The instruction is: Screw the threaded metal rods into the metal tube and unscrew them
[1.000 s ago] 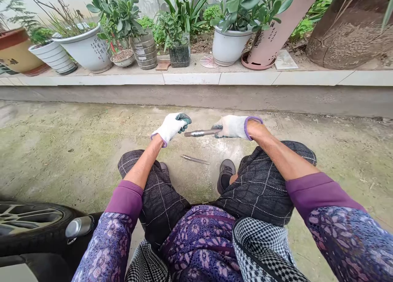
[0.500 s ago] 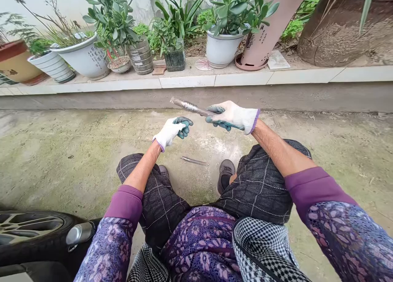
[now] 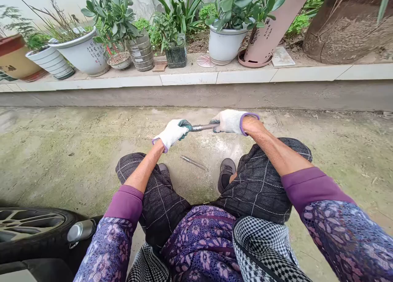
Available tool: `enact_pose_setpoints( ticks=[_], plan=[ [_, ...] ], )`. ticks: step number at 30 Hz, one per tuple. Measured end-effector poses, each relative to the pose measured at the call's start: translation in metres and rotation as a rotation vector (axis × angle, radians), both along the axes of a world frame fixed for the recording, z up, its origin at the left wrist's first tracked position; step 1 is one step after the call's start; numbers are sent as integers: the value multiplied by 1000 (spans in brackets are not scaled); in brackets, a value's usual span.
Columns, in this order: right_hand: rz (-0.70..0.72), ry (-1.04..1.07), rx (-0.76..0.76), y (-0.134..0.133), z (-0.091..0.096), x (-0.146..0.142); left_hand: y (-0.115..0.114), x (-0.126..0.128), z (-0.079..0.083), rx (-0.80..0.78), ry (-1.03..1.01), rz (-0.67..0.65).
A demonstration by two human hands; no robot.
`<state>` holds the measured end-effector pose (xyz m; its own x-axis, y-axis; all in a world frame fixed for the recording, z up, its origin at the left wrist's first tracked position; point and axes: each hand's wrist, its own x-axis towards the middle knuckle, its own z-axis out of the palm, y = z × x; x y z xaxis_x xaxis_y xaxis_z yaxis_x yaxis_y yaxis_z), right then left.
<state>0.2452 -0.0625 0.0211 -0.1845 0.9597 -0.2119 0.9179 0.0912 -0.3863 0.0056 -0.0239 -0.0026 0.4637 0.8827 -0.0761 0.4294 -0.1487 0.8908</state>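
Observation:
Both hands hold a greyish rod [image 3: 204,127] with shiny wire-like coils round part of it, level above the ground. My left hand [image 3: 175,133], in a white glove with green-coated fingers, is closed around its left end. My right hand [image 3: 231,121], gloved the same way, grips the right end, which it hides. Only the middle stretch of the rod shows between the gloves. Below, a thin silvery rod [image 3: 193,162] lies on the concrete between my shoes, touched by neither hand.
A tiled ledge [image 3: 188,79] runs across the back, carrying several potted plants, among them a white pot [image 3: 225,46]. A car wheel [image 3: 29,228] and a metal flask-like container [image 3: 81,231] are at lower left. Pale powder marks the concrete ground [image 3: 221,147].
My left hand has closed on the left end of the rod, which it was apart from before. My right hand has come down slightly and turned the rod from slanted to nearly level.

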Motion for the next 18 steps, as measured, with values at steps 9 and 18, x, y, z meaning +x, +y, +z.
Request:
enact_pose_setpoints(
  ticks=[9,18],
  plan=[
    [-152,237,141,-16,20,-11,0,-2,7,-158,-224,-60],
    [17,572,-135,-31,27,-9,5,-4,2,-142,-153,-103]
  ],
)
